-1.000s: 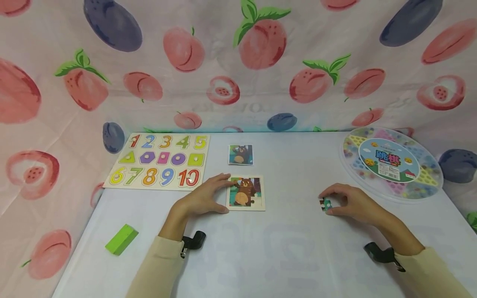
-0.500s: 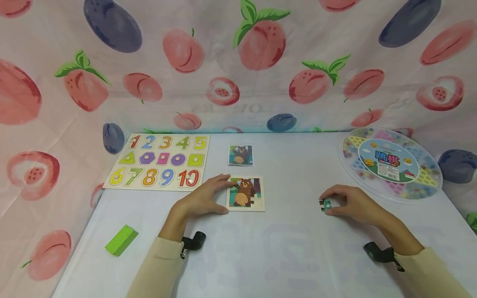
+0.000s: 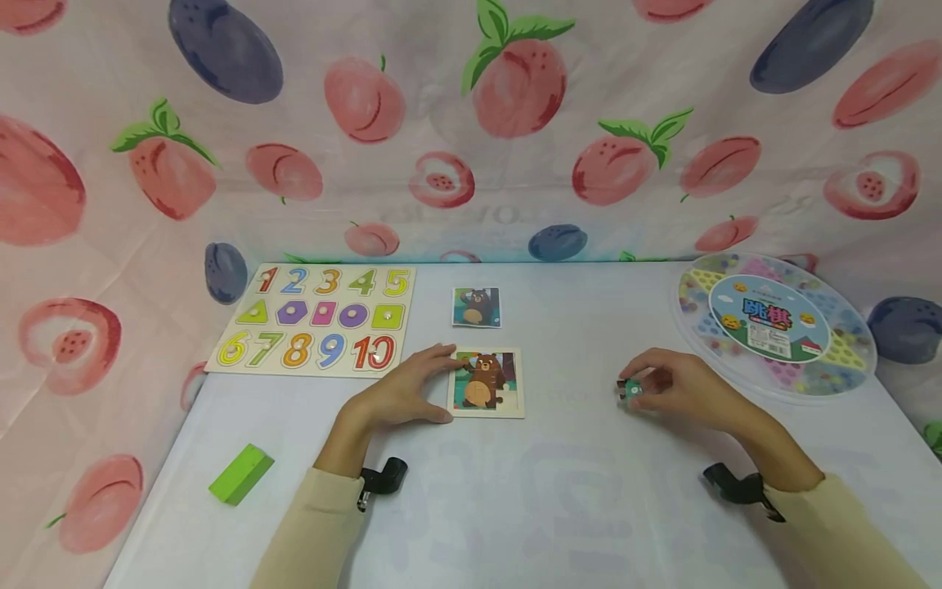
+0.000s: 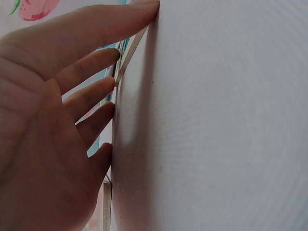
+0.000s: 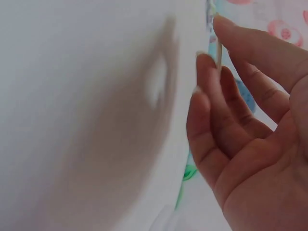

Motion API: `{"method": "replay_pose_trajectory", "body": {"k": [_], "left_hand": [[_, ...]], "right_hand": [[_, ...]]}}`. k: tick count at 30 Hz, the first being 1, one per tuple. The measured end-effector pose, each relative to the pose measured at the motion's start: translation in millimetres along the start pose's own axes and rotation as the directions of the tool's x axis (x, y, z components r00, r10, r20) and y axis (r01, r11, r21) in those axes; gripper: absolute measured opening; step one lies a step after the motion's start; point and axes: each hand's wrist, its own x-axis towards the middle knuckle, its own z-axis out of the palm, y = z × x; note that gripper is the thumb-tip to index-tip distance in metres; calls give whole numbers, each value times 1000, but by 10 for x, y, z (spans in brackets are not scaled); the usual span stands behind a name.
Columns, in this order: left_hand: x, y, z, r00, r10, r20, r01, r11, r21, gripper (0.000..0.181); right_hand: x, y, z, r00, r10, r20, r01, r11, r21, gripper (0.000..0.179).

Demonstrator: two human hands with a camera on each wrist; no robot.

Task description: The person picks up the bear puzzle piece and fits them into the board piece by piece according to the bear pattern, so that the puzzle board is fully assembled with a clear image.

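Note:
A square bear jigsaw puzzle [image 3: 482, 383] lies in a pale wooden frame at mid-table, with a bare gap at its lower right. Beside its left edge is my left hand [image 3: 397, 391], its thumb at the near left corner and fingertips over the upper left of the picture. In the left wrist view the fingers [image 4: 91, 94] reach the frame's edge. Well to the right, my right hand [image 3: 684, 388] pinches a small green and brown jigsaw piece [image 3: 631, 391] between thumb and fingers. The right wrist view shows this piece [image 5: 219, 57] edge-on, above the table.
Behind the puzzle lies a small bear picture card [image 3: 476, 307]. A number and shape board [image 3: 403, 323] is at the back left, a green block [image 3: 241, 474] at the front left. At the back right sits a round Chinese checkers set [image 3: 769, 317]. A fruit-print cloth [image 3: 515, 180] hangs behind.
My right hand has moved a little left and away from me with the jigsaw piece, which has tilted in its grip. The left hand and the puzzle have stayed put.

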Motion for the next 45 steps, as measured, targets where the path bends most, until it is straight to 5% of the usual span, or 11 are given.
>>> {"method": "replay_pose_trajectory", "body": {"k": [18, 45], "left_hand": [[1, 11, -2, 1000, -10, 1, 10, 1000, 5, 76], [-1, 1, -25, 1000, 9, 12, -10, 1000, 18, 76]], "right_hand": [[334, -325, 146, 996, -69, -52, 71, 997, 33, 29], [705, -615, 765, 989, -104, 100, 84, 978, 192, 31]]}}
